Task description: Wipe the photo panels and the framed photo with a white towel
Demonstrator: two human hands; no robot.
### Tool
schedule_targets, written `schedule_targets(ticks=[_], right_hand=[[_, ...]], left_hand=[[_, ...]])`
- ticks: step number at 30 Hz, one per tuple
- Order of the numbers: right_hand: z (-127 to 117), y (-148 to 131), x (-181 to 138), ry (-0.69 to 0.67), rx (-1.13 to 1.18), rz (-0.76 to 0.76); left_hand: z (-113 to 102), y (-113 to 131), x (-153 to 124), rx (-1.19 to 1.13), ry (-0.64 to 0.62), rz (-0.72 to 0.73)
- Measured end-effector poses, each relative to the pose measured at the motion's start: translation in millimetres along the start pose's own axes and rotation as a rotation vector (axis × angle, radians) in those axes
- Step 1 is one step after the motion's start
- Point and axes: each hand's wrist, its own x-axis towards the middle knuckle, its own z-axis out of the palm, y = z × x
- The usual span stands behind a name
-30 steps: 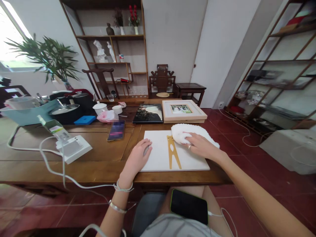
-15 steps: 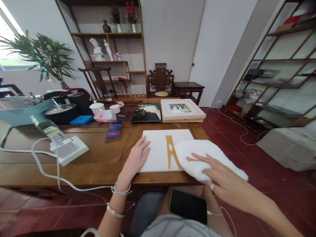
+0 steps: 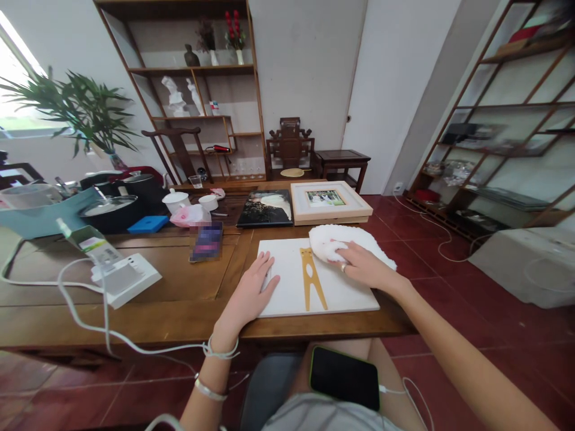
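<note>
A white board (image 3: 287, 293) lies flat at the table's front edge, with a yellow cat-shaped figure with two long legs (image 3: 311, 281) on it. My left hand (image 3: 255, 286) rests on the board's left edge, fingers spread. In my right hand (image 3: 359, 263) is a fluffy white cloth (image 3: 368, 239), bunched under the fingers over the board's upper right part. The cloth hides that corner and hangs past the board's right side. Its near edge lies close to the figure's head.
Behind the board lie a dark picture panel (image 3: 265, 208) and a framed photo (image 3: 332, 202). To the left are an opened white box (image 3: 128, 278), a white cable (image 3: 148, 346), a blue case (image 3: 148, 224) and pots (image 3: 110, 212). A phone (image 3: 345, 378) rests on my lap.
My right hand has moved the cloth away from me, from the board's lower right to its upper right, uncovering the lower right corner. My left hand stays on the left edge.
</note>
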Motion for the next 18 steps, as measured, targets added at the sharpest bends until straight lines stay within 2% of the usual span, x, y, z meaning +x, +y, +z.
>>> schedule_targets(ticks=[5, 13, 15, 18], right_hand=[[8, -6, -17, -0.009, -0.072, 0.013], [-19, -52, -103, -0.243, 0.05, 0.038], [-24, -54, -111, -0.284, 0.09, 0.053], [-26, -43, -102, -0.287, 0.152, 0.121]], left_hand=[[-2, 2, 0, 0.003, -0.015, -0.011], [-1, 3, 1, 0.016, -0.018, -0.006], [0, 2, 1, 0.015, -0.013, -0.005], [0, 3, 1, 0.012, -0.01, -0.003]])
